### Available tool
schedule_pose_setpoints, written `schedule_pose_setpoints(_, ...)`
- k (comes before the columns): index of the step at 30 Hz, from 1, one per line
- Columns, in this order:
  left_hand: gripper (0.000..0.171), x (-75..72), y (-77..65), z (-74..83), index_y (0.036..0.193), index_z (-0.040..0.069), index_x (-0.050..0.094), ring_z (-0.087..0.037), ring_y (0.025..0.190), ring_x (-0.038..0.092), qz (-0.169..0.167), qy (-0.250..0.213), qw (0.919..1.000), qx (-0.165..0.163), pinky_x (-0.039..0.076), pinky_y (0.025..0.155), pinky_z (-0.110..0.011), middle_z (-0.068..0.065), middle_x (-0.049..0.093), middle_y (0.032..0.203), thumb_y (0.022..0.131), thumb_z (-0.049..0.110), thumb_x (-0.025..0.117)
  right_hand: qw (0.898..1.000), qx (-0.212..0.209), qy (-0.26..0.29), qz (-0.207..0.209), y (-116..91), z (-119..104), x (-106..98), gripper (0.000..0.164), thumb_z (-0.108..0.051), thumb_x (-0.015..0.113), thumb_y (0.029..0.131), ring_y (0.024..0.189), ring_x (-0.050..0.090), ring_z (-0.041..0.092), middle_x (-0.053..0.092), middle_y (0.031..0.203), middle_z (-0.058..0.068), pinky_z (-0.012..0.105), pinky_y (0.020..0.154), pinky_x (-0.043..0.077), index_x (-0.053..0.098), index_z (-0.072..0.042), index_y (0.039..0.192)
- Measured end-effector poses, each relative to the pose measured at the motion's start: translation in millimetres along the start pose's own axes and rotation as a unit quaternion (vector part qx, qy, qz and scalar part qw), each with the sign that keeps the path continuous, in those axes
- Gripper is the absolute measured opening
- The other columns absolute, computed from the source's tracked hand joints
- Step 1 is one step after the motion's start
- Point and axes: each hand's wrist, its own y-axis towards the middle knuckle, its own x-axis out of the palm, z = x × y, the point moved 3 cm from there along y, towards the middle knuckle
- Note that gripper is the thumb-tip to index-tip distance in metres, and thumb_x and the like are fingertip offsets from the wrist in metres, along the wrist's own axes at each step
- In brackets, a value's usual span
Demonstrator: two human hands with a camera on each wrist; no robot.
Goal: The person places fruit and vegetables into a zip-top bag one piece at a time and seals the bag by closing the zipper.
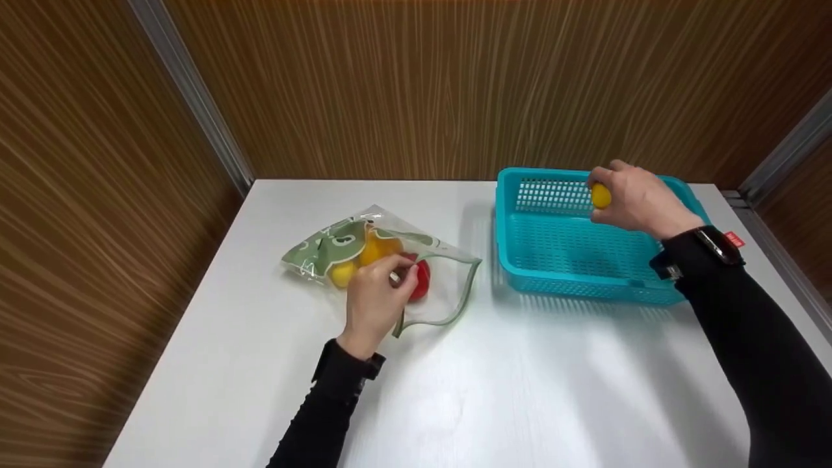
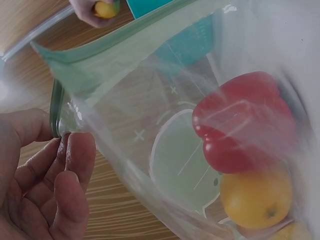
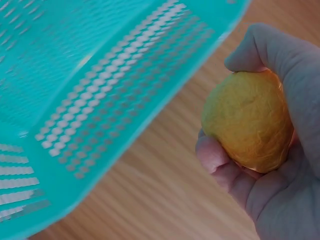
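Note:
My left hand (image 1: 376, 300) pinches the green-edged mouth of a clear zip bag (image 1: 338, 244) printed with a green figure. Inside the bag lie a red bell pepper (image 2: 245, 122), an orange (image 2: 256, 195) and a yellow fruit (image 1: 342, 273), partly hidden at the edge of the left wrist view. Over the back right part of a turquoise plastic basket (image 1: 585, 283), my right hand (image 1: 640, 203) grips a round yellow fruit (image 3: 248, 120) between thumb and curled fingers. From the right wrist view, the fruit's skin looks slightly wrinkled, and the basket's perforated wall is beside it.
Bag and basket rest on a white table (image 1: 448, 390), the basket to the right. Wood-grain panels (image 1: 390, 84) rise behind the table and at both sides. A small red tag (image 1: 734, 239) shows beyond the right wrist.

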Motion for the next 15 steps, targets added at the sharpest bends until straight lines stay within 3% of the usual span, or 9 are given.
schedule_pose_setpoints(6, 0.01, 0.4, 1.1, -1.9, 0.087, 0.013, 0.073, -0.01, 0.071, 0.067, 0.002, 0.003, 1.0, 0.001, 0.052, 0.063, -0.022, 0.0, 0.074, 0.081, 0.084, 0.02, 0.067, 0.996, -0.039, 0.044, 0.073, -14.5, -42.7, -14.5, 0.045, -0.019, 0.072, 0.077, 0.087, 0.051, 0.03, 0.054, 0.105, 0.013, 0.041, 0.071, 0.049, 0.057, -0.011, 0.118)
schedule_pose_setpoints(15, 0.01, 0.4, 1.7, -2.5, 0.087, 0.013, 0.073, -0.01, 0.07, 0.066, 0.0, -0.004, 1.0, 0.0, 0.052, 0.062, -0.022, 0.0, 0.073, 0.08, 0.085, 0.021, 0.066, 0.98, -0.105, 0.092, 0.142, -38.1, -119.1, -12.8, 0.043, -0.015, 0.075, 0.071, 0.088, 0.053, 0.021, 0.057, 0.106, 0.007, 0.037, 0.071, 0.055, 0.062, -0.014, 0.112)
